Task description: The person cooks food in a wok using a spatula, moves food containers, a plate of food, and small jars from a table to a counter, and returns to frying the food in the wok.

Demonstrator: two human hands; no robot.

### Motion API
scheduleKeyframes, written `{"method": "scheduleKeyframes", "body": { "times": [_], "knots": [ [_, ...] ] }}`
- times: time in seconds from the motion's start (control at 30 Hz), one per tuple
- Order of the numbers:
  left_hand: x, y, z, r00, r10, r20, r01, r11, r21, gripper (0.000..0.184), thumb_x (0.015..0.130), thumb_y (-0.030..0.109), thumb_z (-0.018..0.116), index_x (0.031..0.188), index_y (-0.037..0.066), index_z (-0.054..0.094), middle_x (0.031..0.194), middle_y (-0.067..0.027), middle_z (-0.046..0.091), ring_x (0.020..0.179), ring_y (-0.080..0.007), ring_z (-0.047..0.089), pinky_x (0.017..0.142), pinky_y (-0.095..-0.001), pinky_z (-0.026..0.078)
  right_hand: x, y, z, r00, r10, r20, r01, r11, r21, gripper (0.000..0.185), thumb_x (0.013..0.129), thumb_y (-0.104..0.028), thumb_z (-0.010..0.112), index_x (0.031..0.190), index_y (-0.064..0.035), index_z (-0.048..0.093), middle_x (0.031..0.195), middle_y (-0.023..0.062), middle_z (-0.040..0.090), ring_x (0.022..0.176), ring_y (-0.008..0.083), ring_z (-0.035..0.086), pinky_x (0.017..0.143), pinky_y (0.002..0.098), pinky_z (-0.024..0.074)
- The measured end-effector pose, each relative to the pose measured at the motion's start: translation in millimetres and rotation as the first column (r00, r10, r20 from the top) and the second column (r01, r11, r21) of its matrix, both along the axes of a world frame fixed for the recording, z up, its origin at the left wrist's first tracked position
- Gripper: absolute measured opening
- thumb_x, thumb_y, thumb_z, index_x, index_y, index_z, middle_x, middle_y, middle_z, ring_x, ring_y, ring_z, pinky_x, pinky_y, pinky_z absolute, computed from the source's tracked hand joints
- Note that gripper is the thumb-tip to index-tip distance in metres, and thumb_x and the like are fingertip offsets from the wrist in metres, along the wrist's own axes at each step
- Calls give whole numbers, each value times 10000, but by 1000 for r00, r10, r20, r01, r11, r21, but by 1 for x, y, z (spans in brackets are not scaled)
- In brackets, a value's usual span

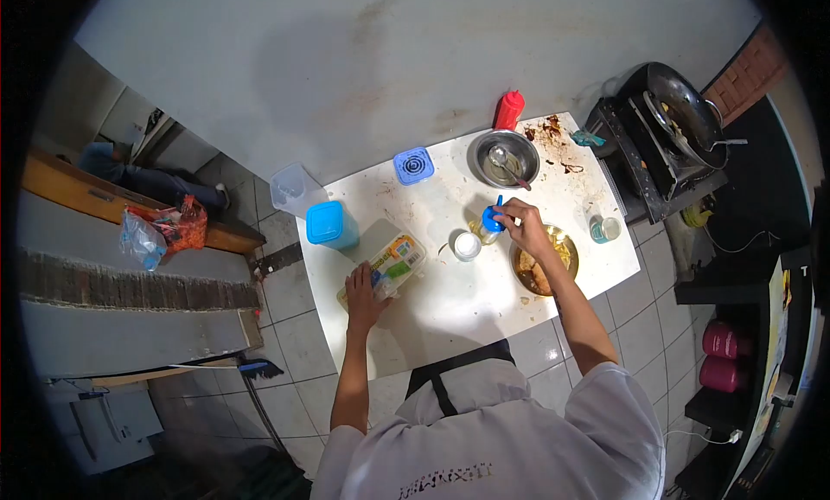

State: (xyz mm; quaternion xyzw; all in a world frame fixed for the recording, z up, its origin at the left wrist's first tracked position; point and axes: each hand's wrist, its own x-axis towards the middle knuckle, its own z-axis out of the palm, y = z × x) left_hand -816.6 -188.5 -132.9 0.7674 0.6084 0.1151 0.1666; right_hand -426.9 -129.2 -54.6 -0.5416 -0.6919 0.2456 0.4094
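**On the white table (458, 305), my right hand (526, 226) pinches a blue-topped bottle (489, 233)**

Smooth and pale, the table runs out in front of me, its far right corner crusted with dark brown smears. Beyond that end, a round black wok (683, 106) sits on the stove (641, 176).

Largest of what I touch is the labelled pack (400, 259), a rounded oblong with a glossy yellow and green print. It lies on the table's left half, its long axis slanting from near left to far right. My left hand (367, 303) rests on its near left end, fingers a little apart, thumb out to the side.

On the right half, a round, brass-coloured dish (571, 279) holds yellowish food. Farther off, a shiny metal bowl (476, 165) cradles a spoon (501, 157), its handle slanting towards me and to the right. The teal-lidded tub (331, 224), square with soft corners, stands near the left edge.

Smaller still is the bottle, just left of the dish, its top squeezed between my right fingertips and thumb. Its narrow blue tip points away from me, towards the wall; I can't tell how far the body leans. A round white cup (467, 246) is just beside it.
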Motion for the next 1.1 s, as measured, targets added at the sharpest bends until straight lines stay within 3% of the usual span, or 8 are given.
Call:
{"method": "scheduleKeyframes", "body": {
  "times": [0.1,0.2,0.37,0.53,0.63,0.7,0.77,1.1],
  "knots": [
    [0,0,-1,1000,9,12,-9,1000,1,1089,570,238,862,1425,-22,240,1384,-216,379,1303,-374,333,1099,-496,220,2,2,-4,1000,13,5,-13,999,31,161,799,-10,677,956,14,703,779,118,632,638,202,575,613,327,476],
    [1,2,2,1000,12,23,-12,1000,-5,1093,549,227,871,1418,-21,257,1371,-213,392,1282,-371,349,1090,-487,241,2,6,-8,1000,28,-15,-28,999,-36,147,800,-6,663,946,10,677,793,128,614,657,251,584,626,349,478],
    [3,2,8,999,31,36,-31,999,10,1088,531,222,875,1411,-10,280,1352,-202,409,1249,-363,371,1073,-469,270,-12,2,-2,984,-14,178,14,1000,1,107,819,-44,609,917,-13,578,852,169,575,785,382,590,690,429,474],
    [3,3,10,997,41,61,-41,999,3,1094,515,217,879,1415,16,289,1338,-192,420,1234,-357,383,1063,-460,282,-10,29,1,975,8,223,2,999,-47,157,765,-5,602,916,29,581,879,246,602,826,425,592,729,463,470],
    [5,5,10,997,62,41,-62,998,-6,1109,499,217,883,1418,29,290,1337,-188,422,1224,-355,391,1059,-458,289,-11,58,5,971,-21,240,13,999,36,106,768,-11,603,870,-2,575,836,202,609,796,393,596,701,428,466],
    [4,5,9,999,39,25,-39,999,8,1119,490,224,884,1420,37,291,1341,-182,422,1217,-353,397,1051,-461,301,-14,82,13,982,-14,190,13,1000,9,106,761,-13,607,864,-2,584,832,216,618,794,393,602,685,429,471],
    [5,7,7,998,51,23,-51,999,-4,1115,489,228,883,1418,39,297,1337,-178,430,1217,-351,400,1049,-462,305,-17,108,24,977,-21,211,-8,991,134,94,760,-10,608,850,4,584,805,220,615,767,396,601,673,426,469],
    [38,12,14,997,14,82,-12,1000,-23,1094,496,250,881,1412,42,319,1306,-164,467,1207,-345,428,1048,-472,309,-28,216,-11,962,-85,260,60,993,106,148,781,-6,597,922,20,558,828,254,606,791,432,593,694,437,474]
  ]
}}
